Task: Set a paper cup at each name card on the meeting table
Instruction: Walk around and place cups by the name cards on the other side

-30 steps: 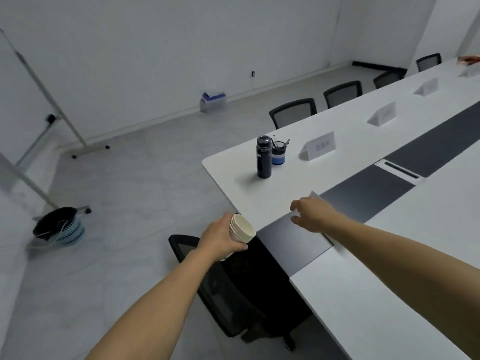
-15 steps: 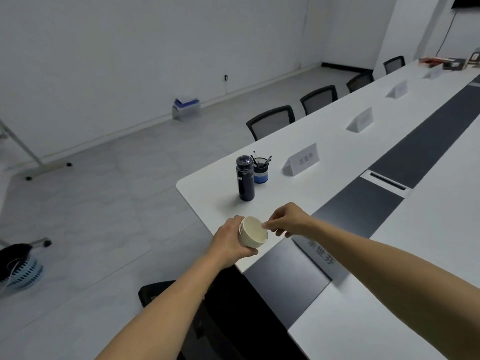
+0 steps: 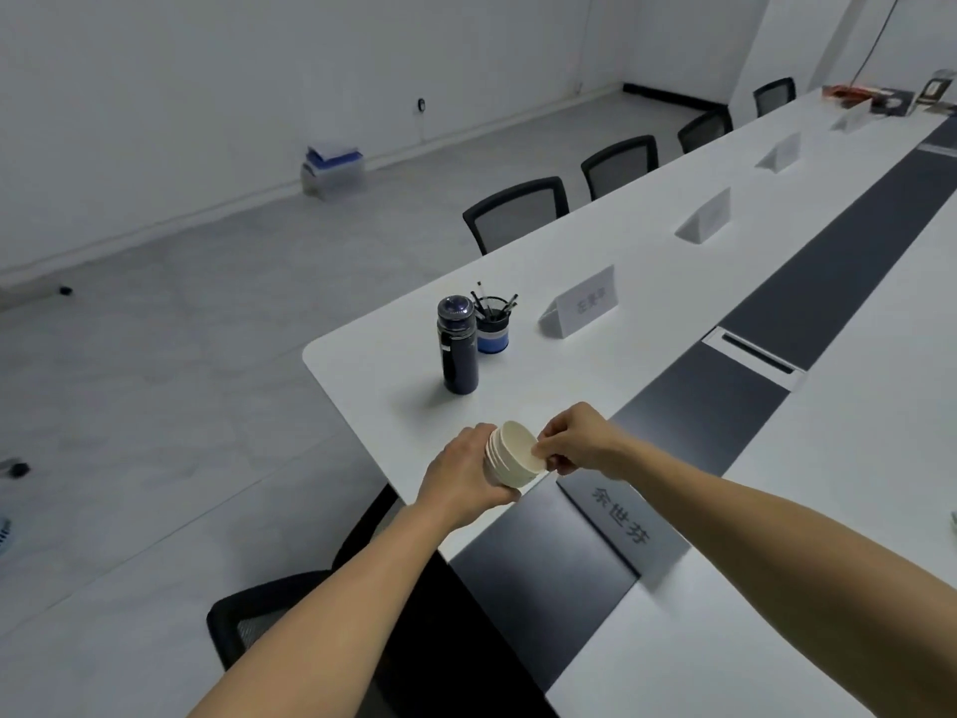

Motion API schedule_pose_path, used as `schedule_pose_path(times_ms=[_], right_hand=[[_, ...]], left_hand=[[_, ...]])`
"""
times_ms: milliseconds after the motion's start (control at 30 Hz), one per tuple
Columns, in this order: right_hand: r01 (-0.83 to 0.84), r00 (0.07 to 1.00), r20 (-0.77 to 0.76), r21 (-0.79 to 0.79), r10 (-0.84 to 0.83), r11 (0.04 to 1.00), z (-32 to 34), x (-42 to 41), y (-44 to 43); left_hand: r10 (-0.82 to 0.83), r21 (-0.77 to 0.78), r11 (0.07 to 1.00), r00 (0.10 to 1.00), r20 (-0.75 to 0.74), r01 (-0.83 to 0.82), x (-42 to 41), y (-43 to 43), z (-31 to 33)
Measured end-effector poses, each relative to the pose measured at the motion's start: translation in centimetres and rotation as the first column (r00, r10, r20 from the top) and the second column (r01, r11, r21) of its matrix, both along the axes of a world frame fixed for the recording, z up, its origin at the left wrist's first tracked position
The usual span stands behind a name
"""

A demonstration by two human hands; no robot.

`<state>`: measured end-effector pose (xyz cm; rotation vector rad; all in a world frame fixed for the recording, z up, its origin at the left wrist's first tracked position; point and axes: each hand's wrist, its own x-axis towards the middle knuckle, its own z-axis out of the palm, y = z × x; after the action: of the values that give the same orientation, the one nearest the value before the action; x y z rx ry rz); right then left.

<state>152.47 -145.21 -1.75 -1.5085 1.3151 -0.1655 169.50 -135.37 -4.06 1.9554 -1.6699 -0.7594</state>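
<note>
Head view: L hand (image 3: 466, 476) wraps round a nested stack of paper cups (image 3: 510, 453), held on its side w/ the mouths facing right, over the near end edge of the white worktop (image 3: 393, 386). L fingers are clenched around the stack's walls. R hand (image 3: 580, 440) is at the stack's mouth; thumb & fingers (image 3: 544, 450) pinch the rim of the outermost cup. Both hands hover just above the worktop, near the join between the white part & the dark centre strip (image 3: 828, 298).

Just beside the R hand, toward the near edge, a name card (image 3: 621, 520) w/ dark characters stands on the dark strip. No cup sits by it yet.

Toward the near left corner of the worktop: a dark bottle (image 3: 457, 347) upright, a pen holder (image 3: 493, 326) w/ pens touching or almost touching it behind. Further along the left edge a second name card (image 3: 585, 303), then a third (image 3: 707, 217) & a fourth (image 3: 779, 152), text too blurred to read. No cups by these either. A cable slot (image 3: 753, 352) sits in the strip.

Black chairs (image 3: 515, 212) line the left edge; another chair (image 3: 269, 619) stands at the near end under the L forearm. Misc items at the far end of the worktop, too small to tell.
</note>
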Motion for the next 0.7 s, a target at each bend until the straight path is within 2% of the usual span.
schedule_pose_path(times_ms=[100,200,300,400,500,700], right_hand=[[0.079,0.997,0.006,0.015,-0.079,0.997,-0.8,-1.9,-1.3],[0.274,0.961,0.030,-0.023,-0.273,0.962,-1.5,-5.0,-3.7],[0.522,0.853,0.039,-0.096,-0.521,0.847,-3.5,-9.1,-6.1],[0.658,0.741,-0.053,-0.145,-0.669,0.739,-6.9,-12.9,-7.4],[0.720,0.673,-0.124,-0.116,-0.729,0.684,-9.7,-14.9,-7.0],[0.747,0.652,-0.195,0.001,-0.733,0.665,-12.9,-15.1,-6.2]], left_hand=[[-0.029,0.046,0.999,1.000,0.010,0.029,-1.0,-0.9,-1.3],[-0.052,0.102,0.994,0.998,0.022,0.049,-1.9,-1.5,-2.8],[-0.069,0.155,0.986,0.997,0.031,0.063,-2.4,-1.6,-4.1],[-0.084,0.202,0.977,0.996,0.042,0.074,-2.8,-2.3,-5.4],[-0.088,0.241,0.968,0.995,0.046,0.074,-2.9,-2.2,-6.2],[-0.105,0.289,0.953,0.993,0.048,0.087,-3.1,-1.8,-7.7]])
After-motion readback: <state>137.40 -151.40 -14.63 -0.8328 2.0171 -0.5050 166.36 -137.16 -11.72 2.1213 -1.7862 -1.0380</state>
